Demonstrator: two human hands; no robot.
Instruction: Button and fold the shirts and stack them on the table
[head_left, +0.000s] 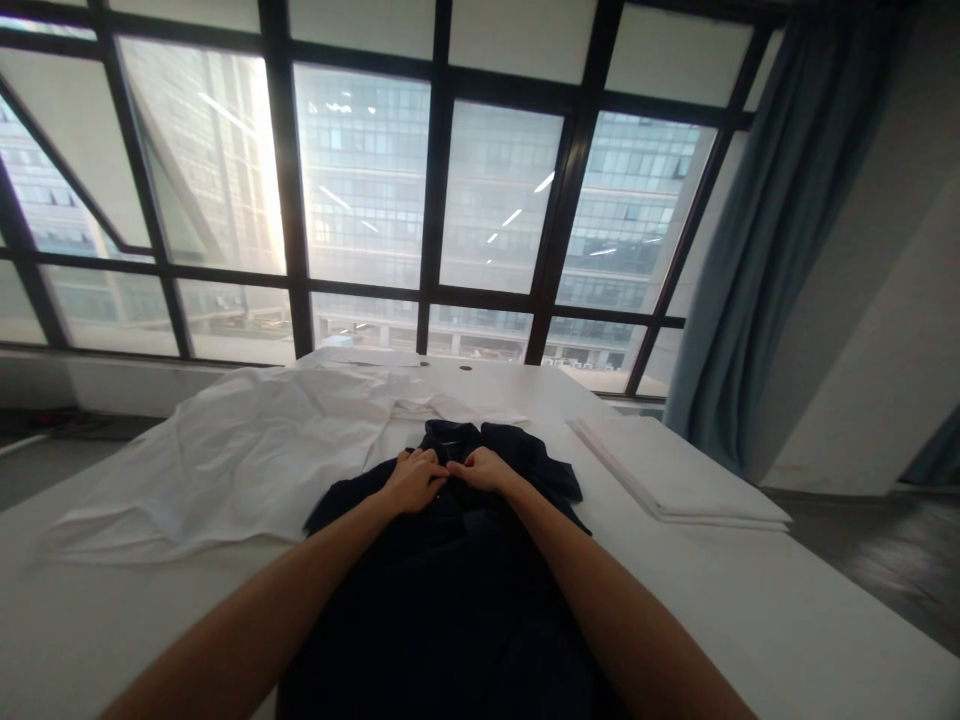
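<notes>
A dark navy shirt [465,540] with a collar lies spread on the white table, its collar end pointing towards the windows. Just below the collar, my left hand [415,482] is closed on the shirt's front, fingers bent and pressed together. Close beside it, my right hand [484,469] pinches the same part of the fabric, and the fingertips of both hands almost meet. Any button between the fingers is too small and dark to make out. Both forearms reach across the lower part of the shirt.
Crumpled white cloth [255,460] covers the left side of the table [757,590]. Folded white fabric [682,470] lies at the right. A small dark round spot [466,368] shows near the far edge. Behind stand framed windows and a blue curtain [772,230].
</notes>
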